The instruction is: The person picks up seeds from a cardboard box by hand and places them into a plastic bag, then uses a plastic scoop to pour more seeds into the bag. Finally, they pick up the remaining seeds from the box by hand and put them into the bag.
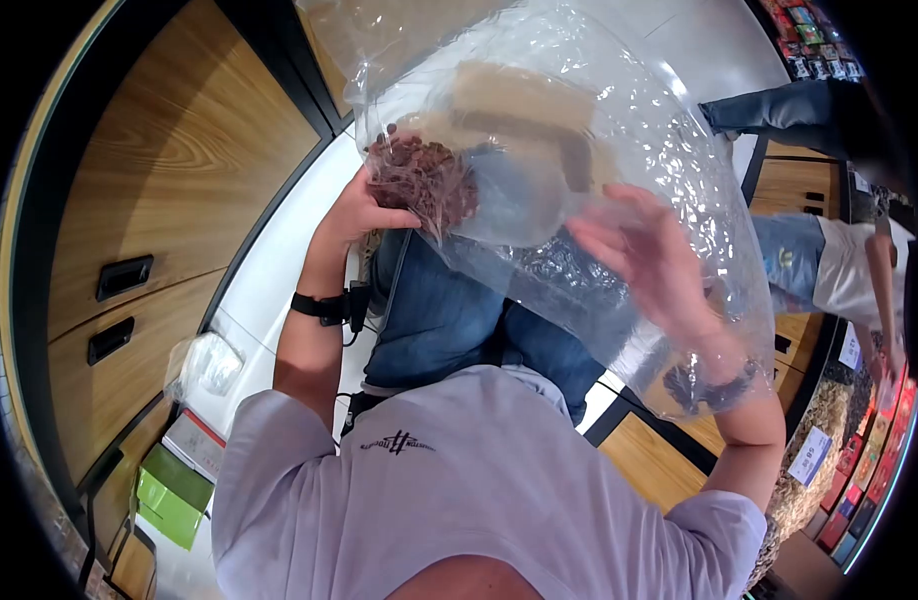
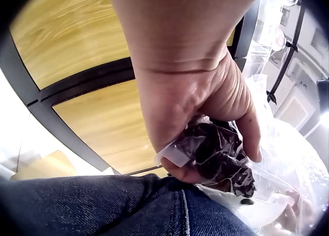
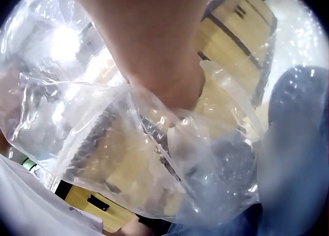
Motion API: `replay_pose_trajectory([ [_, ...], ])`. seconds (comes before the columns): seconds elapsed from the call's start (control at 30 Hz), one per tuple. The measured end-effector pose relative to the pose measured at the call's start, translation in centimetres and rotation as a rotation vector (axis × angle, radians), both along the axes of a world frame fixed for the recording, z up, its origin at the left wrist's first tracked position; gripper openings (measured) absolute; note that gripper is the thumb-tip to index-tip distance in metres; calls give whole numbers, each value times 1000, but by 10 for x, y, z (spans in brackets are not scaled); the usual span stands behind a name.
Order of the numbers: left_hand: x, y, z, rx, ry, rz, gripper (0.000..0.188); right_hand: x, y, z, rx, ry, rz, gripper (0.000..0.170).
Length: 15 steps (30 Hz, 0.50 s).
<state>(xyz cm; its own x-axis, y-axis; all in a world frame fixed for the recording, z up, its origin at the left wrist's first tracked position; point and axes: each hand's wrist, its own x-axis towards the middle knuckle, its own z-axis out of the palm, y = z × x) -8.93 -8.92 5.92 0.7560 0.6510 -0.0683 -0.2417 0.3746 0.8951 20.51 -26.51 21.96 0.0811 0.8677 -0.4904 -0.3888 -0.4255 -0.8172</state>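
A large clear plastic bag (image 1: 669, 130) spreads over the lap in the head view. Dark reddish-brown dried pieces (image 1: 424, 180) are bunched in clear plastic at its left side. My left hand (image 1: 364, 212) grips this bundle from below, thumb across its near side. In the left wrist view the bundle (image 2: 218, 153) looks almost black, with the thumb and fingers around it. My right hand (image 1: 644, 250) is inside the large bag, its fingers extended toward the left and slightly blurred. Crumpled film (image 3: 154, 128) hides most of that hand in the right wrist view.
Wooden cabinets (image 1: 169, 150) with black handles stand on the left. A green box (image 1: 174, 495) and a small clear bag (image 1: 214, 365) lie on the floor there. Shelves of packets (image 1: 869, 440) run along the right. Another person's legs (image 1: 779, 110) are at the upper right.
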Motion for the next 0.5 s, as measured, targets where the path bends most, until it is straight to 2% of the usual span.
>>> replay_pose_trajectory([
  [0.1, -2, 6, -2, 17, 20, 0, 102, -8, 3, -14, 58, 70, -17, 60],
  [0.2, -5, 7, 1, 74, 30, 28, 104, -14, 11, -25, 42, 126, -84, 58],
  [0.27, -5, 2, 7, 84, 7, 59, 104, -23, 18, -27, -30, 247, -129, 56],
  [0.37, -16, 3, 5, 96, 105, 25, 104, -29, 21, -40, -40, 324, -113, 48],
  [0.5, -32, -3, -4, 52, 138, 56, 103, -25, 26, -52, -54, 258, 18, 50],
])
